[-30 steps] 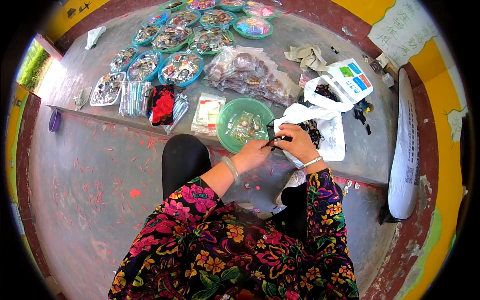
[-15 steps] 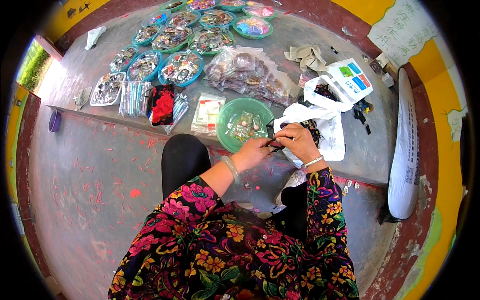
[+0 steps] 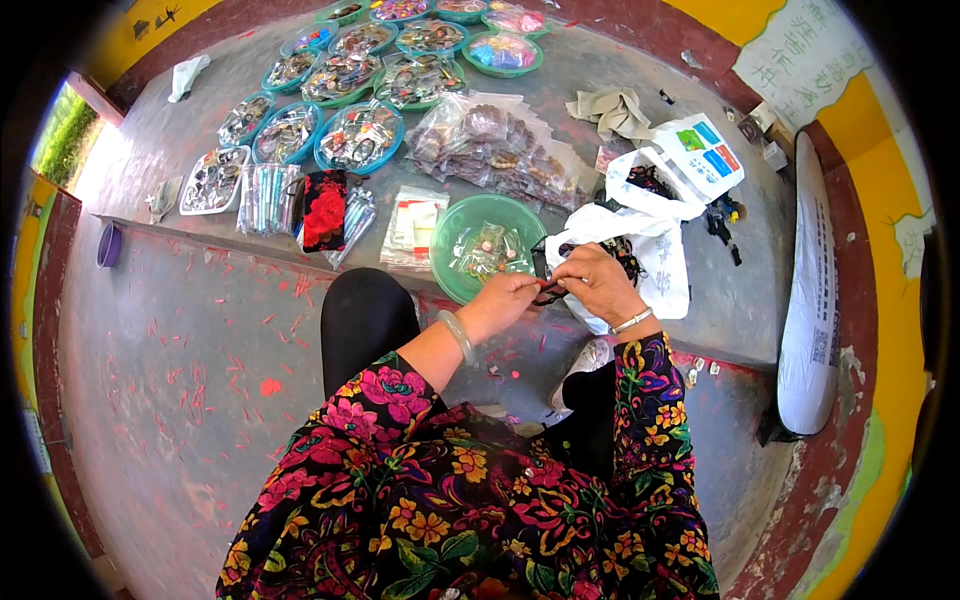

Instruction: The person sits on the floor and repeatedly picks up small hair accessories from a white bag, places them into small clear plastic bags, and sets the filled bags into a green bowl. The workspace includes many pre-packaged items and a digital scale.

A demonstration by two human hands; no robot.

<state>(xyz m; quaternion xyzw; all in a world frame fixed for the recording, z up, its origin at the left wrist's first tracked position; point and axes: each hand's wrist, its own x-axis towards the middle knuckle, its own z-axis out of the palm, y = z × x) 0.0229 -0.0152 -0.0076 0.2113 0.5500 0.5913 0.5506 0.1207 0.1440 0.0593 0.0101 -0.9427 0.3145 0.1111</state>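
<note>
- Left hand (image 3: 507,297) and right hand (image 3: 597,283) meet, fingertips pinching 1 small dark item (image 3: 549,292) between them.
- The item sits just beside the green bowl (image 3: 455,232), in front of the white plastic bag (image 3: 650,235).
- Both rest on the grey ledge (image 3: 200,110), which serves as a worktop.

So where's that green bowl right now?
In the head view, the green bowl sits on the raised ledge just beyond the left hand, beside the white bag.

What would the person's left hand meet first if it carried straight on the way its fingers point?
Probably the right hand, which it already meets over a small dark item; beyond lies the white plastic bag.
</note>
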